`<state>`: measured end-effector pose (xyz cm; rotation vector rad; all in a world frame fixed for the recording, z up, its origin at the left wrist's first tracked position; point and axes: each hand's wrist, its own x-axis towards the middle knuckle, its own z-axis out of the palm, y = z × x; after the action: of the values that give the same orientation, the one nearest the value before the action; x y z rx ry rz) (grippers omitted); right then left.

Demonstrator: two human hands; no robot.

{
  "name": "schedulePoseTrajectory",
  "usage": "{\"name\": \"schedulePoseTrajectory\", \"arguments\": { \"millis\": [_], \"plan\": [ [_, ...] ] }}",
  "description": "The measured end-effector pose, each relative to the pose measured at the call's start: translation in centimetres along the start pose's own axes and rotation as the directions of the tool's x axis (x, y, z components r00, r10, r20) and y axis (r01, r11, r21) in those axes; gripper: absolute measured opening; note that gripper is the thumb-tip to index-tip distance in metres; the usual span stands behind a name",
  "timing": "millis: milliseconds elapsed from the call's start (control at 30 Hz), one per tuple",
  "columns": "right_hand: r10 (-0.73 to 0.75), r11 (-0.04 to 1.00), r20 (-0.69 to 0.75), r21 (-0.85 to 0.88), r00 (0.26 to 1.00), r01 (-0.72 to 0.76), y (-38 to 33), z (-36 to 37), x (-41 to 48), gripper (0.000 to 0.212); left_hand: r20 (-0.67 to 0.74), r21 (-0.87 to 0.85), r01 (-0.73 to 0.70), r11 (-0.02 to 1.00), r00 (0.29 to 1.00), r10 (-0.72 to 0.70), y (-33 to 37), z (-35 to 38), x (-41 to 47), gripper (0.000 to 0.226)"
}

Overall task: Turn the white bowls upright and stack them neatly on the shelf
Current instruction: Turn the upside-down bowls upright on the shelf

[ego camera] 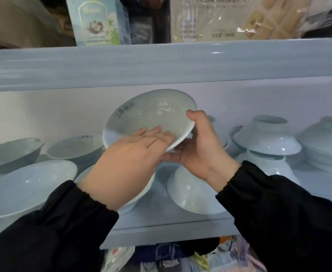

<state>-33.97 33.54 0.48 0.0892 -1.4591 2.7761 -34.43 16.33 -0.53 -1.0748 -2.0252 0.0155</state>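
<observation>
Above the middle of the shelf (pixel 161 230), the right hand (pixel 202 148) grips a tilted white bowl (pixel 151 114) by its rim, thumb on top, while the left hand (pixel 129 161) lays flat fingers (pixel 157 134) inside it, with upside-down bowls (pixel 267 138) stacked near the right edge and upright bowls (pixel 24 185) near the left.

At least ten white bowls (pixel 151 116), two hands (pixel 129 160)
</observation>
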Motion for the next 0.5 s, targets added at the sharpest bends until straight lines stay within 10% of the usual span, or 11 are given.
{"name": "schedulePoseTrajectory", "arguments": {
  "millis": [233, 333, 400, 500],
  "plan": [
    [-0.170, 0.908, -0.075, -0.399, 0.983, 0.127, -1.4, -2.0, -1.7, 0.058, -0.034, -0.074, 0.046, 0.996, 0.998, -0.048, 0.6, 0.0, 0.1, 0.045],
    [-0.572, 0.204, 0.280, -0.862, 0.771, 0.464, -3.4, -5.1, -4.5, 0.074, -0.037, -0.132, -0.007, 0.991, 0.999, 0.002, 1.1, 0.6, 0.7, 0.050],
    [-0.399, -0.421, 0.673, -0.738, 0.623, 0.528, -5.1, -7.0, -6.2, 0.063, -0.054, -0.178, -0.046, 0.983, 0.998, 0.037, 2.1, 0.9, 1.6, 0.048],
    [-0.158, -0.792, 0.826, -0.434, 0.542, 0.430, -7.1, -9.3, -6.8, 0.023, -0.058, -0.195, -0.115, 0.974, 0.993, 0.106, 4.2, 1.8, 3.2, 0.046]
  ]
}}
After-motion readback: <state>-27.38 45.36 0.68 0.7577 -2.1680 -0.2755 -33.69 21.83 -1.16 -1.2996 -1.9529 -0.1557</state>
